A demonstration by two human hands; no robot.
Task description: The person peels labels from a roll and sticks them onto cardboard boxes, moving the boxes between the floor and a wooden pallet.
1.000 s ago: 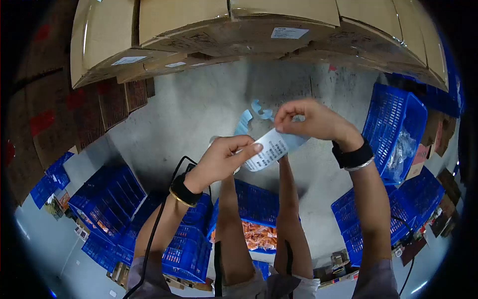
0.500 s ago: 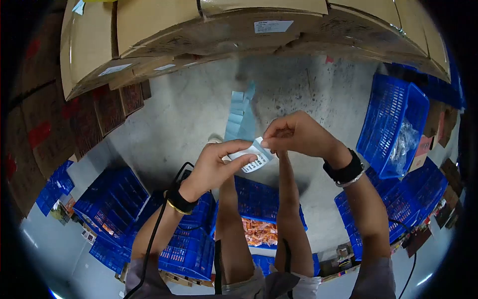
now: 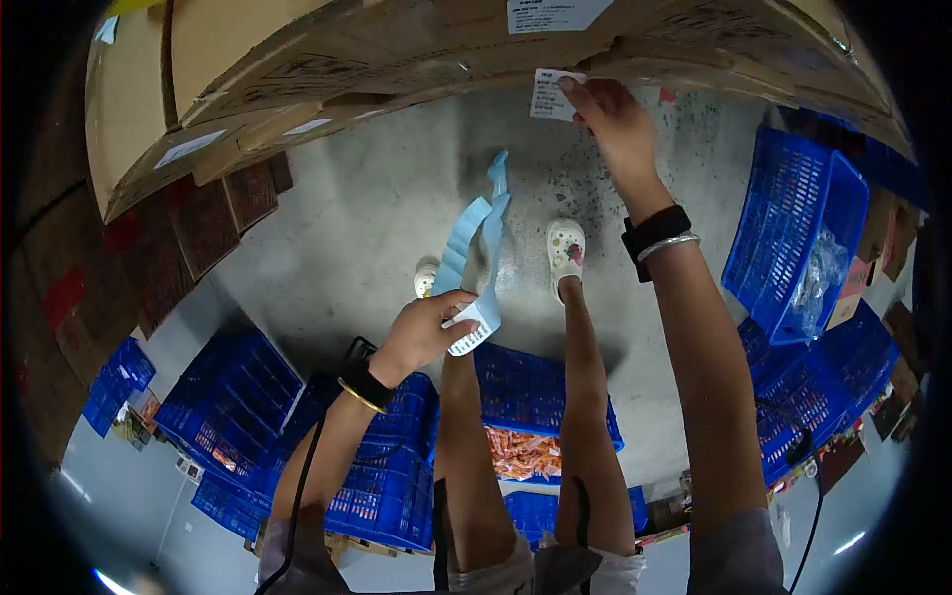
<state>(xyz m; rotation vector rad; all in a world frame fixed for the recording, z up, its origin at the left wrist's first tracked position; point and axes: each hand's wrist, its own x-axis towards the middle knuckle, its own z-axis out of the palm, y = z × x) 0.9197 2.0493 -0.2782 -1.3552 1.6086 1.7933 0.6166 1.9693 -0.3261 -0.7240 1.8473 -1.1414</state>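
Note:
My left hand (image 3: 428, 332) pinches a strip of labels (image 3: 466, 243) with pale blue backing. The strip hangs in folds and twists toward the floor, and a white printed label shows at its near end. Between the thumb and fingers of my right hand (image 3: 617, 124) is a single white label (image 3: 553, 94) with printed lines. That hand is stretched forward, and the label overlaps the lower edge of a cardboard box (image 3: 436, 50) in this view. Another white label (image 3: 555, 14) is stuck on the box side above it.
Stacked brown cartons (image 3: 164, 233) stand at the left. A blue crate (image 3: 793, 218) with clear plastic inside is at the right. Behind my legs, another blue crate (image 3: 516, 392) holds orange packets (image 3: 521, 454). More blue crates (image 3: 228, 397) stand lower left. White clogs (image 3: 565, 248) are on my feet.
My right hand has pulled a label off the strip and moved forward and right with it toward the boxes. My left hand, still holding the strip, has shifted slightly down and left.

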